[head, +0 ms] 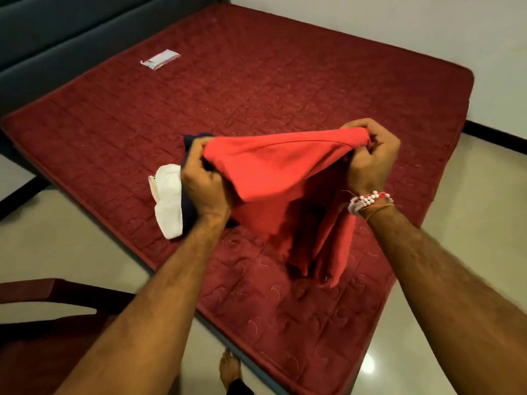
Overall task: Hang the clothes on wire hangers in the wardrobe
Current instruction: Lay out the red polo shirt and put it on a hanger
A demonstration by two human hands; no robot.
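At the far left, part of a dark red chair (42, 295) is showing at the lower corner, standing on the pale floor (71, 246) beside the maroon quilted mattress (285, 81). Toward the mattress's far side, a small clear plastic packet (160, 59) is lying flat. Nearer the front edge, a white garment (168, 201) is lying bunched, touching a dark navy garment (189, 208) that is sitting partly hidden behind the left hand (205, 178). That hand is gripping one end of the red garment (273, 172), its fingers curling tightly into the cloth. The red garment is stretching between both hands above the mattress, its lower folds hanging down. The right hand (370, 158) is pinching the other end, fingers and thumb bunching the fabric. A red-and-white beaded bracelet (369, 199) is circling the right wrist.
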